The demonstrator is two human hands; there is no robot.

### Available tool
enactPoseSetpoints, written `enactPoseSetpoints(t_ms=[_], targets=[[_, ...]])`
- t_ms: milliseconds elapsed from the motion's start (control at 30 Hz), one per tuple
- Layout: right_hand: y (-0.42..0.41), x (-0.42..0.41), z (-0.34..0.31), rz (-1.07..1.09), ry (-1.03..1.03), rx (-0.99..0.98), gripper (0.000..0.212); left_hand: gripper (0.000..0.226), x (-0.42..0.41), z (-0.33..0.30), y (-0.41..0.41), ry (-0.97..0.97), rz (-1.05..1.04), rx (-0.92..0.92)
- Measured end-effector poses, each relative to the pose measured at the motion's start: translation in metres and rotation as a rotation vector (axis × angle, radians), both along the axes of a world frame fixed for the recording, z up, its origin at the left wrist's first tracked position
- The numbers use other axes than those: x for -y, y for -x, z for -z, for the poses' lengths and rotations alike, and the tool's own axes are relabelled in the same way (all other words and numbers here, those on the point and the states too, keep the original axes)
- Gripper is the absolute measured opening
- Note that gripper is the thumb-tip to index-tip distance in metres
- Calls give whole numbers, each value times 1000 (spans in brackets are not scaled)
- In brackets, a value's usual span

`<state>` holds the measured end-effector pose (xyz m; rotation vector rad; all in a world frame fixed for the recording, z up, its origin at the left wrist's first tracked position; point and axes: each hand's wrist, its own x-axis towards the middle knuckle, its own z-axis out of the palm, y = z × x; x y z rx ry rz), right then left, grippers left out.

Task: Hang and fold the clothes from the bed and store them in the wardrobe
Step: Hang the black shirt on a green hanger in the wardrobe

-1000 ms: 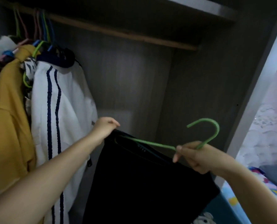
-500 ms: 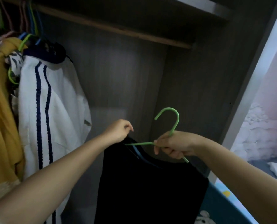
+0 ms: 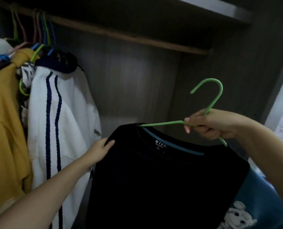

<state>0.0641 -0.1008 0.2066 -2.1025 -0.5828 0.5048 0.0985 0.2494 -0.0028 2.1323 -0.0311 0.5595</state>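
t-shirt [image 3: 162, 179] on hanger [image 3: 210, 103], below rail [image 3: 121, 35]; hung clothes [image 3: 59, 113] at left.

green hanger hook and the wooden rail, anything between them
Nothing: in the head view only the bare wardrobe back panel shows between the green hanger hook and the wooden rail.
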Motion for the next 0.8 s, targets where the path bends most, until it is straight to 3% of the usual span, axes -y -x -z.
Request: enactPoseSetpoints(t_ms=[67,167,233,300,367,433,533,733,800], targets=[[0,8,4,-19,75,-31,35,20,-12,-16,-5,-161,-112,94],[2,4,18,-63,177,-37,35,26,-3,-50,-7,-343,-186,94],[0,-3,21,-8,69,-3,34,38,21,-71,-5,-337,-134,115],[-2,-8,17,42,-75,-6,34,48,50,-90,4,-365,-44,258],[-1,-13,15,37,-132,-59,33,42,78,-99,13,-453,140,335],[-1,-23,20,26,-137,-117,31,30,102,-98,17,-510,268,285],[-3,-46,26,35,-171,-151,21,24,117,-97,16,-430,246,358],[-10,-39,19,-171,-83,248,28,28,66,-108,-1,-339,-45,405],[-13,-48,25,-131,-103,371,22,26,56,-117,-9,-340,-143,337]])
